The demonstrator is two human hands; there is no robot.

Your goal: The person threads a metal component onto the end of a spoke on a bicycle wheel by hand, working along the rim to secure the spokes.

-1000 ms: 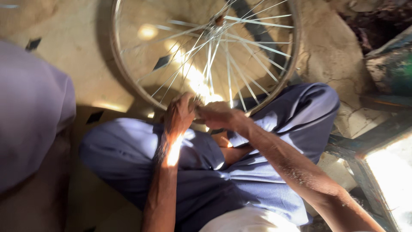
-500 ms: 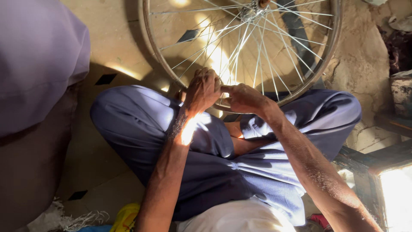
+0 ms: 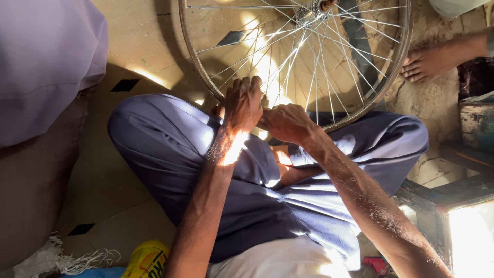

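Note:
A bare bicycle wheel [image 3: 396, 67] with a metal rim and thin spokes stands on the floor in front of my crossed legs in blue trousers [image 3: 170, 149]. My left hand [image 3: 242, 103] is closed over the near part of the rim, fingers curled around it. My right hand [image 3: 285, 122] is shut right beside it at the rim's lower edge, touching the left hand. What the right fingers pinch is hidden. The hub [image 3: 323, 5] shows at the top edge.
Another person in a lilac shirt [image 3: 43, 56] and brown trousers sits close on my left. Someone's bare foot [image 3: 427, 62] rests by the wheel at the right. A yellow packet [image 3: 146, 260] and frayed white cloth [image 3: 62, 257] lie near my left knee. A worn wooden frame [image 3: 442, 198] stands at right.
The view has tilted down and right: wheel and hands appear higher and more central. Both hands stay together on the rim. The bare foot at the right has come into view.

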